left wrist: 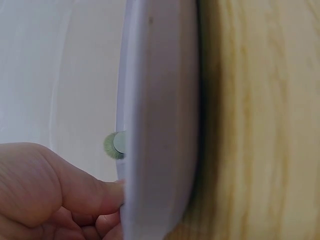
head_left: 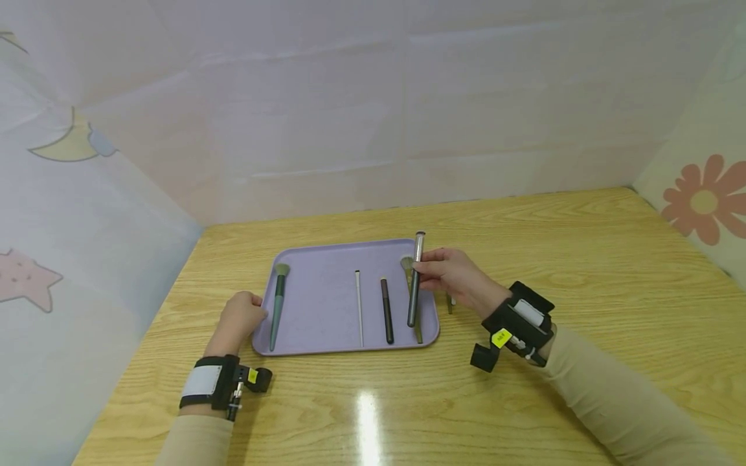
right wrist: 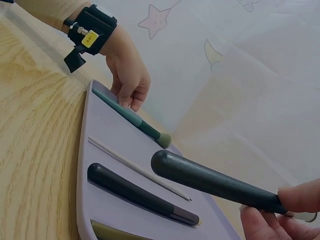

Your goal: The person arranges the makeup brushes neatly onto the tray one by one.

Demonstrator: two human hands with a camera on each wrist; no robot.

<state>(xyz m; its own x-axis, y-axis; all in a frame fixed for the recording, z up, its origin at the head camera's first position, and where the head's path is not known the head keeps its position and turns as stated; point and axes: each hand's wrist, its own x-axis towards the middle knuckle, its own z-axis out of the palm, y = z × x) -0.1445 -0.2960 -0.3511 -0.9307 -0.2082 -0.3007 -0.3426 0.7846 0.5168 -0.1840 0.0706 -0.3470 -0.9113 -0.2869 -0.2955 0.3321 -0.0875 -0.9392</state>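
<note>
My right hand pinches a makeup brush with a dark handle and silvery upper part, held above the right side of a lilac tray. In the right wrist view its thick dark handle points left from my fingertips. At the tray's left edge, my left hand grips the rim between thumb and fingers. Lying in the tray are a green brush beside that hand, a thin white brush, a short black brush and an olive-handled brush, partly covered by the held one.
A small dark item lies on the wooden table right of the tray, mostly hidden under my right hand. Patterned cloth walls stand behind the table and at both sides.
</note>
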